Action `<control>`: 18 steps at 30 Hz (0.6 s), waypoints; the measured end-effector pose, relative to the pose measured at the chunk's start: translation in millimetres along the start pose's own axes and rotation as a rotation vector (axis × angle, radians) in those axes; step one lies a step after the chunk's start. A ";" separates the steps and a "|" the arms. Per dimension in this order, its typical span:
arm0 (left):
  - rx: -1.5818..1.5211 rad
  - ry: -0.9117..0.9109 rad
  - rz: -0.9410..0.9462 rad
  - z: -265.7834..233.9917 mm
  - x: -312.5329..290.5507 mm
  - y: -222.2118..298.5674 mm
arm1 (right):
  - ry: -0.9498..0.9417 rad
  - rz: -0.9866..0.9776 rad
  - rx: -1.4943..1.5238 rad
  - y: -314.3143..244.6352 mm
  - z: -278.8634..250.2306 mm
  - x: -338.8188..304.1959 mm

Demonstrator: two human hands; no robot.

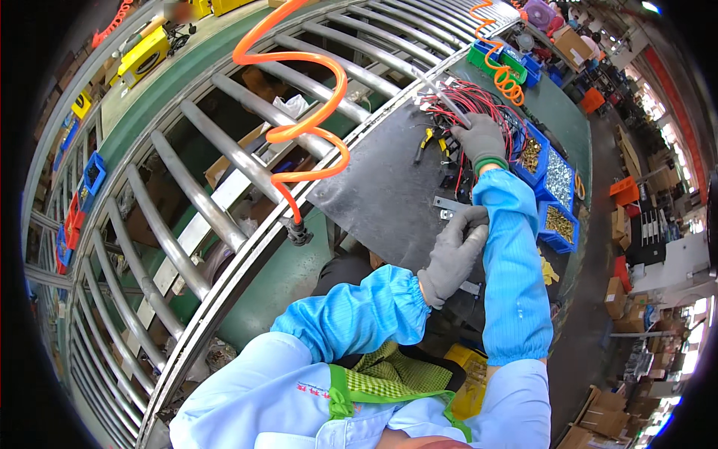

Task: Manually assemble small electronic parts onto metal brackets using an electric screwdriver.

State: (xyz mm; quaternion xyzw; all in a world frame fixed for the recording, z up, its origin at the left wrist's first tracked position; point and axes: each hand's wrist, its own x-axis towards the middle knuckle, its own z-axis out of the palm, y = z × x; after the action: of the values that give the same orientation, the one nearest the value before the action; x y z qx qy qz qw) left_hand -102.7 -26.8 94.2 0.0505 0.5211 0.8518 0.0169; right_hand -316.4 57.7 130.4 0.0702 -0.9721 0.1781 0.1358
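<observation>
My right hand [482, 141], in a grey glove, reaches to the far side of the dark work surface [374, 179]. Its fingers are closed around a slim grey rod [453, 108] that slants up and left over a heap of red and black wires [479, 97]. Closer to me, my left hand [455, 254], gloved alike, lies beside my right sleeve with its fingers curled together. What it holds, if anything, is hidden. Just beyond its fingertips are a flat metal bracket [449, 203] and a small metal piece [446, 215]. Yellow-and-black pliers [423, 145] lie left of the wires.
Blue bins of small metal parts, one with brass-coloured pieces [559, 223] and one with silvery pieces [558, 178], line the right edge. An orange coiled air hose [329, 112] hangs over the roller conveyor [202, 179] at left. Green and blue bins [497, 63] stand farther back.
</observation>
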 end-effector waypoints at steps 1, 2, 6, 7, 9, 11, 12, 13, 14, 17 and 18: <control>0.034 0.008 0.004 -1.5 1.3 -1.8 | -0.039 0.057 -0.133 2.0 6.6 2.6; 0.034 0.007 0.005 -2.5 2.7 -4.8 | -0.035 0.062 -0.116 8.8 7.6 2.1; -0.064 -0.019 -0.004 -5.8 7.1 -7.2 | 0.220 0.055 0.125 51.3 -49.5 -6.4; 0.015 -0.037 0.020 -6.3 8.4 -5.8 | 0.193 0.227 0.247 56.8 -85.5 -14.5; -0.052 -0.036 -0.011 -6.8 9.2 -10.3 | 0.362 0.239 0.453 52.1 -152.2 -36.0; -0.151 -0.066 -0.056 -7.0 9.2 -13.3 | 0.513 0.312 0.531 3.2 -208.9 -68.7; -0.098 -0.061 -0.040 -6.2 8.3 -13.3 | 0.548 0.237 0.534 -9.9 -232.7 -83.7; -0.135 -0.078 -0.062 -4.8 6.9 -12.9 | 0.579 0.161 0.535 -18.1 -253.2 -96.9; -0.181 -0.097 -0.099 -3.6 5.8 -11.0 | 0.638 0.126 0.555 -23.6 -270.7 -108.2; -0.328 -0.181 -0.235 9.8 -2.1 2.7 | 0.769 0.058 0.594 -50.2 -302.4 -141.6; -0.426 -0.221 -0.327 13.3 -6.1 10.1 | 0.784 -0.002 0.593 -61.0 -304.8 -151.2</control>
State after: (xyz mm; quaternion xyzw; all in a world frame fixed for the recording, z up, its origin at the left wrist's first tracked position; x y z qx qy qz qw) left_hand -94.9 -20.1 108.7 0.0534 0.3269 0.9173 0.2208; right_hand -88.1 125.9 380.9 0.0345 -0.7551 0.4600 0.4659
